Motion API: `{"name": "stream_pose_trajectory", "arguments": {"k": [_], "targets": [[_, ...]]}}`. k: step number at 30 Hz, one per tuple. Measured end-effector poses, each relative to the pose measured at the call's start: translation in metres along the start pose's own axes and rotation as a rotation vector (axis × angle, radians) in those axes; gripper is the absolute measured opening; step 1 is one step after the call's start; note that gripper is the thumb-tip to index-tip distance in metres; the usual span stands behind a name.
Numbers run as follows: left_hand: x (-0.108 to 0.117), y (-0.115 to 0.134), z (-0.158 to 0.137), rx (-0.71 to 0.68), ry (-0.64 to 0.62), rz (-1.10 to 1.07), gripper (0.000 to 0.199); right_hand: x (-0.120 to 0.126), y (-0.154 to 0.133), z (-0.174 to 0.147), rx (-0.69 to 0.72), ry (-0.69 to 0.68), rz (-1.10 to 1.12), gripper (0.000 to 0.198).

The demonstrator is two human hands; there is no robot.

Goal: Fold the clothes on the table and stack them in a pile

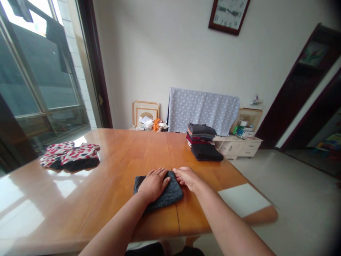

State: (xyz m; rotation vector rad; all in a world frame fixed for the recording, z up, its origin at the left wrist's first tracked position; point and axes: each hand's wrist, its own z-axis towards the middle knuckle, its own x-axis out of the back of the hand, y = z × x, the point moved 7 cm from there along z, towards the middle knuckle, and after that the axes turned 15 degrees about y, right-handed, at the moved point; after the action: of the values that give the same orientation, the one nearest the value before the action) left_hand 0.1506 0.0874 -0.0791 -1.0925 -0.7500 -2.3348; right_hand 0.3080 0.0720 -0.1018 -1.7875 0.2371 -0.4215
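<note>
A dark blue-grey folded garment lies flat on the wooden table in front of me. Its exact kind does not show. My left hand rests palm down on top of it, with the fingers stretched out. At the garment's far right corner is my right hand, its thumb and fingers pinched together on the edge. Some of its fingertips are curled out of sight.
The glossy wooden table bears a heart-patterned garment at left and a stack of folded clothes at back right. A white sheet lies near the right edge. Beyond stand a polka-dot cloth cover and a low white cabinet.
</note>
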Motion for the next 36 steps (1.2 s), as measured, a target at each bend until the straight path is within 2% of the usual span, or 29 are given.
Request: {"name": "stream_pose_trajectory", "arguments": {"k": [6, 9, 15, 20, 24, 28, 30, 31, 33, 36], "targets": [[-0.004, -0.003, -0.001, 0.002, 0.0, 0.035, 0.064, -0.019, -0.007, 0.007, 0.062, 0.041, -0.003, 0.014], [-0.003, -0.003, -0.002, 0.008, 0.014, 0.058, 0.065, -0.018, -0.008, 0.009, 0.092, 0.061, 0.021, 0.019], [0.001, 0.0, -0.003, 0.008, 0.043, 0.074, 0.065, -0.011, -0.002, 0.013, 0.042, 0.066, -0.055, 0.014], [-0.001, 0.0, -0.003, 0.011, 0.032, 0.076, 0.065, -0.011, -0.001, 0.019, 0.133, 0.127, -0.103, 0.01], [-0.006, -0.003, -0.003, 0.045, 0.0, 0.088, 0.063, -0.006, -0.012, 0.017, 0.278, 0.219, -0.272, 0.007], [-0.007, -0.004, -0.003, 0.046, -0.015, 0.081, 0.063, -0.01, -0.045, -0.013, 0.569, 0.258, -0.486, 0.025], [-0.008, -0.004, -0.004, 0.03, -0.032, 0.077, 0.062, -0.025, -0.053, -0.034, 0.717, 0.155, -0.525, 0.039], [-0.009, -0.004, -0.004, 0.022, -0.046, 0.078, 0.06, -0.033, -0.052, -0.042, 0.748, 0.086, -0.55, 0.045], [-0.011, -0.005, -0.005, 0.02, -0.075, 0.082, 0.057, -0.047, -0.038, -0.05, 0.723, -0.02, -0.617, 0.059], [-0.014, -0.008, -0.006, 0.039, -0.101, 0.089, 0.056, -0.055, -0.013, -0.047, 0.63, -0.058, -0.7, 0.074]]}}
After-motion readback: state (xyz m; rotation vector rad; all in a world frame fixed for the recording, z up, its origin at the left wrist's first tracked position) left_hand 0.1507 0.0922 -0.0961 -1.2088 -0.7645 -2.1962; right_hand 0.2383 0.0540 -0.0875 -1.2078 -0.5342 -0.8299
